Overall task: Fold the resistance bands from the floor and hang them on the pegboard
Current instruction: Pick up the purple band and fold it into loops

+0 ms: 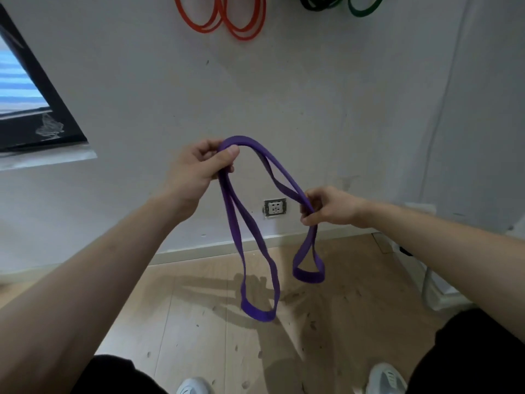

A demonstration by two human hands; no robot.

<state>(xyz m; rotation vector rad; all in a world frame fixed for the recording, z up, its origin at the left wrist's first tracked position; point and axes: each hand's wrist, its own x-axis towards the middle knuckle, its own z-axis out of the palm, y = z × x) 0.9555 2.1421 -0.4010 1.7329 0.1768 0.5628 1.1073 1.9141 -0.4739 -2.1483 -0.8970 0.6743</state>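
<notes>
A single purple band (244, 140) – flat, smooth, matte rubber – is held in the air before a scuffed white wall (284, 95), above a pale wooden floor (199, 308). The left hand (204, 166) grips it near the top of its arch, fingers curled and thumb pressed on the strap. The right hand (326, 206) pinches both strands together lower down. Two loops hang below, one under each hand. High on the wall hang thin orange bands (245, 36) in two bunches, a black band (312, 7) and a green band (365, 12) – all cut off by the frame

white wall (312, 95), wood floor (199, 322), wall socket (275, 207)
</notes>
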